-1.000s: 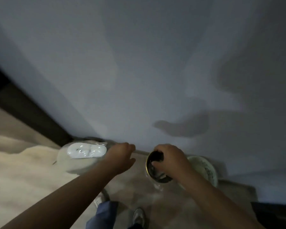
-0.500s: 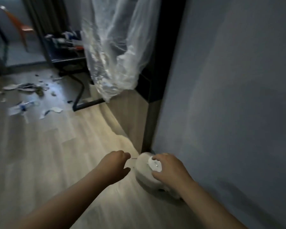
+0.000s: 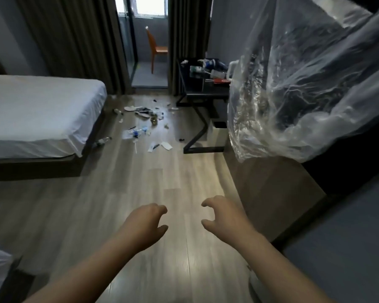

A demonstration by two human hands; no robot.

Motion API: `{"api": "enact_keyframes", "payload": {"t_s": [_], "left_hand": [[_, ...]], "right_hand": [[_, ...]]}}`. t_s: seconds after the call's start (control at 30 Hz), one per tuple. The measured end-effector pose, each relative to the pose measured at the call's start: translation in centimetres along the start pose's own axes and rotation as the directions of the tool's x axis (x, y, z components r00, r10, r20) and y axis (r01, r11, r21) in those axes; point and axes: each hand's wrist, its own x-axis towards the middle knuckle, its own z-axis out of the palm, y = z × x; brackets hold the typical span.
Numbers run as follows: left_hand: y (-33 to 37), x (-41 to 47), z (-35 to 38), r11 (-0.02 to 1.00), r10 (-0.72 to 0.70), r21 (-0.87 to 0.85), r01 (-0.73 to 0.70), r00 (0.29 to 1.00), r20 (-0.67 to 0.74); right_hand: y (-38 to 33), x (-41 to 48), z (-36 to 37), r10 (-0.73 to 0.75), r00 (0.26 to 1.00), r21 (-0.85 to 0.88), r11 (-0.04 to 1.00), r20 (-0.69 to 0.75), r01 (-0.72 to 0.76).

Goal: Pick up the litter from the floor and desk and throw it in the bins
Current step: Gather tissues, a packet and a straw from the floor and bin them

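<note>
Above floor (image 3: 118,204), left hand (image 3: 148,224), right hand (image 3: 224,217) hang half-curled.

Both bare forearms reach forward, side by side. The left hand (image 3: 148,224) and the right hand (image 3: 224,217) hang empty, fingers loosely curled, thumbs facing inward.

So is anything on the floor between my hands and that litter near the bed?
Nothing visible. Bare floor runs from the left hand and right hand to the litter; the bed lies to the left of that path, the desk to the right.
</note>
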Motion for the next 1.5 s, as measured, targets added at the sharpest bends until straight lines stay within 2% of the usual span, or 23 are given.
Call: {"api": "enact_keyframes", "payload": {"t_s": [0.17, 0.57, 0.73, 1.2, 1.37, 1.5], "left_hand": [[-4.3, 5.7, -1.6, 0.998, -0.056, -0.033, 0.055, 0.998, -0.008], [-11.2, 26.7, -8.7, 0.981, -0.191, -0.048, 0.189, 0.981, -0.032], [-14.9, 33.7, -10.2, 0.975, -0.207, -0.076, 0.207, 0.978, 0.01], [-31.7, 56.5, -17.5, 0.983, -0.154, -0.078, 0.163, 0.981, 0.117], [-34.5, 64.1, -18.6, 0.985, -0.122, -0.104, 0.139, 0.98, 0.158], [-36.5, 71.8, -19.5, 0.989, -0.105, -0.091, 0.119, 0.985, 0.139]], "right_hand": [[-0.8, 8.5, 0.4, -0.038, 0.998, 0.003, 0.999, 0.04, 0.038], [1.1, 33.9, -3.4, -0.108, 0.991, -0.037, 0.993, 0.078, 0.111], [1.1, 42.2, -3.3, -0.096, 0.988, -0.036, 0.994, 0.125, 0.101], [-4.4, 67.8, -2.4, 0.044, 0.986, -0.005, 0.999, 0.163, -0.043], [-3.7, 75.7, -2.8, 0.078, 0.979, 0.007, 0.997, 0.188, -0.081], [-1.7, 83.1, -3.0, 0.089, 0.977, 0.011, 0.996, 0.195, -0.093]]}}
